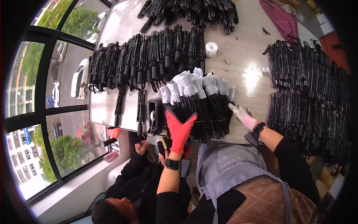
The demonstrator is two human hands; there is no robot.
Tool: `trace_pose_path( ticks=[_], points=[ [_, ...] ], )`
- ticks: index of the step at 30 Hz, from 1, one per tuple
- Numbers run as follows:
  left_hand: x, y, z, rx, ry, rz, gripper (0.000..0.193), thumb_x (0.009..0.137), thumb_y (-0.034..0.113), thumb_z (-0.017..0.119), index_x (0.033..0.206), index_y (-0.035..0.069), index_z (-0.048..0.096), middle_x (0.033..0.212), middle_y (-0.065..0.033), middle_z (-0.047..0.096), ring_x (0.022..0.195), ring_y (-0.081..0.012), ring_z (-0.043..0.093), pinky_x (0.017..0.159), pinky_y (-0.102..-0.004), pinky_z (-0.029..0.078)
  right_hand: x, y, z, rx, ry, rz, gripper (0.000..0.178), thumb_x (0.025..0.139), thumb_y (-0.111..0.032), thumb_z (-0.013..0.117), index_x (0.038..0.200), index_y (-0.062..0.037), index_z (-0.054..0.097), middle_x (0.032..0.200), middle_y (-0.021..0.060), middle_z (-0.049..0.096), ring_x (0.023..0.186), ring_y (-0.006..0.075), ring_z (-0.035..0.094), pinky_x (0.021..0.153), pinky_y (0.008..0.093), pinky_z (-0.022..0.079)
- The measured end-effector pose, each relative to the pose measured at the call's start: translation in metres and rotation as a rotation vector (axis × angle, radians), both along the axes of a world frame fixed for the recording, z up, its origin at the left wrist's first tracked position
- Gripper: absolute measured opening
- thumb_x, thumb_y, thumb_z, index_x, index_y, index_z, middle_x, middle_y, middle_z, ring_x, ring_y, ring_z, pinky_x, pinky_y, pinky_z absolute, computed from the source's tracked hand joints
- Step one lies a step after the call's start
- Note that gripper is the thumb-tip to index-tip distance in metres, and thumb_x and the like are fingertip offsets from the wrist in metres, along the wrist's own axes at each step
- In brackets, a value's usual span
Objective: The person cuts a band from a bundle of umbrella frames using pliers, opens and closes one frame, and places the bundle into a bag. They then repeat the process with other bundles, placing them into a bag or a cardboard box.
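A pile of black folding umbrella frames (201, 115) with white wraps (186, 86) over their far ends lies before me at the table's near edge. My left hand (180, 128), in a red glove with dark fingertips, rests against the pile's left part, thumb and fingers spread in a V. My right hand (244, 117), in a pale glove, has its fingers stretched out toward the pile's right side, at or touching the outermost frame. Neither hand is closed round a frame. The left fingertips blend into the black frames.
A tape dispenser (153, 115) stands left of the pile. Rows of black umbrella frames (149, 56) lie beyond, with more stacked at right (305, 97). A white roll (211, 49) and a checked cloth (281, 18) are farther off. A co-worker's hand (141, 148) touches a frame at left.
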State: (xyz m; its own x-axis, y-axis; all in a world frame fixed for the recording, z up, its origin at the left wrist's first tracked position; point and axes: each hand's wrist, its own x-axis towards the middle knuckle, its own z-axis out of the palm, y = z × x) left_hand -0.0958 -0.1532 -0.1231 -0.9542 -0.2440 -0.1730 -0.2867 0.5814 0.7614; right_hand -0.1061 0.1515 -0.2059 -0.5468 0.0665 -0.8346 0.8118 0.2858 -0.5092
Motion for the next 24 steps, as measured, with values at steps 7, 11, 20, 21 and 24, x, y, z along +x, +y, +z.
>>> trace_pose_path(
  ticks=[7, 11, 20, 21, 24],
  points=[
    [-0.016, 0.026, -0.026, -0.075, -0.135, 0.094, 0.127, 0.068, 0.068, 0.071, 0.148, -0.009, 0.009, 0.152, -0.0305, 0.016, 0.144, -0.0397, 0.015, 0.116, -0.0493, 0.012, -0.006, -0.061, -0.004, -0.06, 0.168, -0.11, 0.115, 0.078, -0.07, 0.058, 0.149, 0.0044, 0.008, 0.154, 0.0285, 0.015, 0.145, 0.036, 0.015, 0.116, 0.0426, 0.018],
    [-0.014, 0.054, -0.025, -0.121, -0.078, 0.09, 0.126, 0.068, 0.065, 0.073, 0.147, -0.01, 0.009, 0.152, -0.0298, 0.017, 0.144, -0.0379, 0.016, 0.116, -0.0437, 0.014, 0.002, -0.062, -0.003, -0.013, 0.255, -0.094, 0.11, 0.08, -0.069, 0.058, 0.15, 0.0023, 0.01, 0.154, 0.0269, 0.016, 0.145, 0.0354, 0.015, 0.116, 0.0415, 0.017],
    [-0.003, 0.106, -0.004, -0.307, -0.06, 0.061, 0.129, 0.066, 0.068, 0.072, 0.146, -0.013, 0.011, 0.15, -0.0335, 0.019, 0.141, -0.043, 0.018, 0.115, -0.0491, 0.015, 0.01, -0.04, 0.0, -0.298, 0.328, -0.238, 0.097, 0.086, -0.064, 0.055, 0.149, 0.0002, 0.02, 0.153, 0.0183, 0.024, 0.141, 0.0297, 0.024, 0.116, 0.0398, 0.018],
    [-0.003, 0.114, -0.004, -0.301, -0.058, 0.066, 0.129, 0.066, 0.068, 0.072, 0.146, -0.013, 0.011, 0.15, -0.0335, 0.019, 0.141, -0.043, 0.018, 0.115, -0.0491, 0.015, 0.012, -0.032, -0.004, -0.292, 0.33, -0.232, 0.097, 0.086, -0.064, 0.055, 0.149, 0.0002, 0.02, 0.153, 0.0183, 0.024, 0.141, 0.0297, 0.024, 0.116, 0.0398, 0.018],
    [-0.003, 0.141, -0.005, -0.376, -0.098, 0.022, 0.128, 0.067, 0.074, 0.065, 0.145, -0.013, 0.013, 0.149, -0.0352, 0.018, 0.141, -0.0437, 0.018, 0.112, -0.0603, 0.012, 0.018, -0.008, -0.016, -0.519, 0.206, -0.384, 0.097, 0.086, -0.064, 0.055, 0.15, -0.0018, 0.016, 0.153, 0.0143, 0.025, 0.14, 0.027, 0.025, 0.115, 0.0411, 0.02]
  ],
)
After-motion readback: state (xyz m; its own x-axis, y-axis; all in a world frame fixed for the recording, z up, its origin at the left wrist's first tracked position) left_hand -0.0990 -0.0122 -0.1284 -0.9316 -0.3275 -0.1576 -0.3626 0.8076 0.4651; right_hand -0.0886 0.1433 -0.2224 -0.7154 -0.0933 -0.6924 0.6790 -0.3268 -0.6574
